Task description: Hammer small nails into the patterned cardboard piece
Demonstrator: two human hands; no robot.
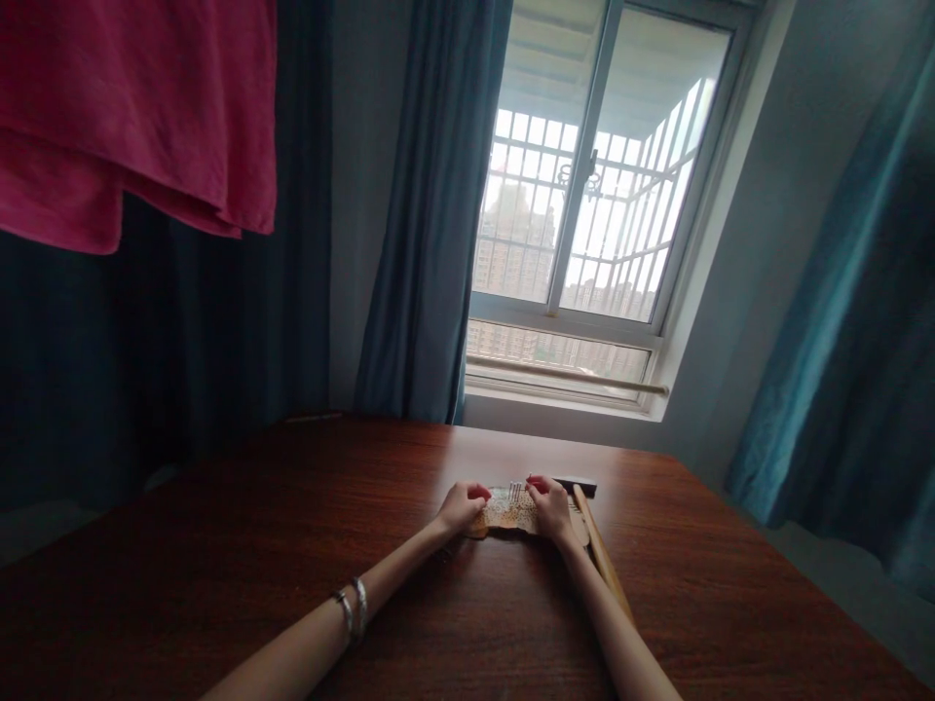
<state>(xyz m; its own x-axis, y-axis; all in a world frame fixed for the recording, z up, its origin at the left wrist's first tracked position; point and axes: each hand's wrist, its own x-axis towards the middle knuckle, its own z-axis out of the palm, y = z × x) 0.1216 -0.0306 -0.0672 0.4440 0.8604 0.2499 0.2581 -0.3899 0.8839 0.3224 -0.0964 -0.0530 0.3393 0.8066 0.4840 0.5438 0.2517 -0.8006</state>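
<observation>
A pale, speckled piece of board (504,514) with a rough, uneven front edge lies on the table ahead of me. Several thin nails (515,492) stand upright in it. Over the board's right part, my right hand (549,506) is closed in a pinch on a thin nail beside the standing ones. My left hand (463,508) is at the board's left end, thumb and fingertips pressed together; what they hold, if anything, is too small to make out. Just right of my right hand lies a hammer (597,540) with a wooden handle and dark head, partly hidden behind my forearm.
The brown wooden table (351,545) reaches back toward a barred window (577,195). Blue curtains (430,243) hang on both sides. A pink cloth (146,117) hangs at upper left. Two silver bracelets (355,608) circle my left wrist.
</observation>
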